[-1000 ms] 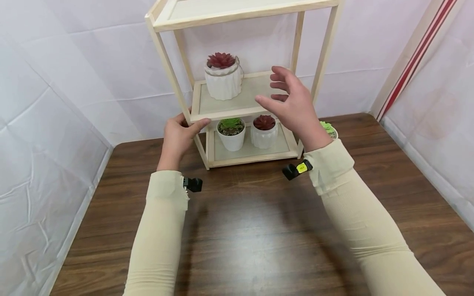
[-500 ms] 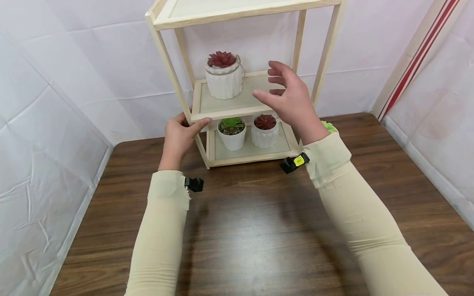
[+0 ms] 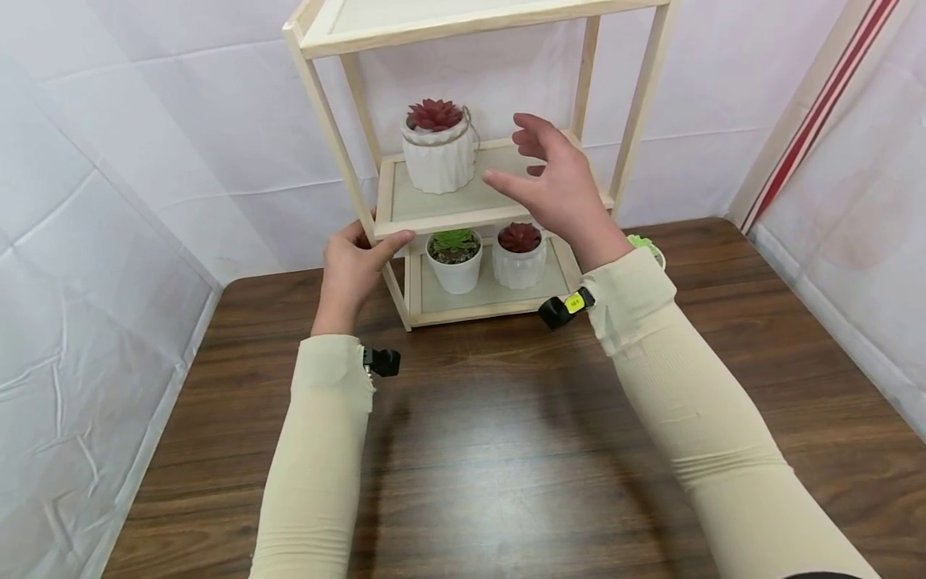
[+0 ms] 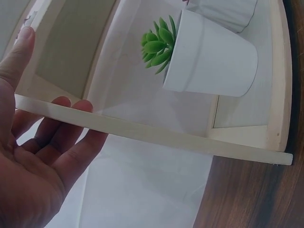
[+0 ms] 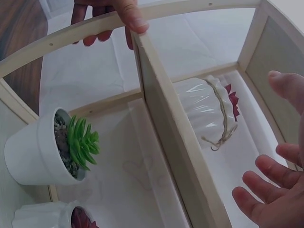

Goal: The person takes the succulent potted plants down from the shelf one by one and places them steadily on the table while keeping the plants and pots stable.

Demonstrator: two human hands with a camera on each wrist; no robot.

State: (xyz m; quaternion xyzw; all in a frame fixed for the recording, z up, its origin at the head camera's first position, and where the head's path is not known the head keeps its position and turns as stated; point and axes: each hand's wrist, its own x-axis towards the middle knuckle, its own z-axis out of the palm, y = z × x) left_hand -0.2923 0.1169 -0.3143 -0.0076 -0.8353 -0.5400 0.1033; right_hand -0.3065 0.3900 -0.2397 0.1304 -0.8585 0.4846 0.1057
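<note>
My left hand (image 3: 350, 265) grips the front left post of a pale wooden three-tier shelf (image 3: 443, 223), its thumb on the middle tier's edge. In the left wrist view, the fingers curl around the post (image 4: 156, 137). On the middle tier's left side stands a ribbed white pot (image 3: 437, 161), tied with twine and holding a red succulent (image 3: 436, 114). My right hand (image 3: 563, 178) hovers over that tier, right of the pot and apart from it. Its fingers are spread and slightly bent, with nothing in them.
The bottom tier bears a smooth white pot (image 3: 457, 273) with a green succulent and a ribbed white pot (image 3: 519, 267) with a red one. Another green plant (image 3: 646, 244), partly hidden by the right sleeve, stands on the brown table (image 3: 463, 450). White sheeting (image 3: 202, 145) hangs behind.
My right hand has drifted left and slightly up, closer to the middle-tier pot. The left hand keeps its grip on the shelf; the pots stay in place.
</note>
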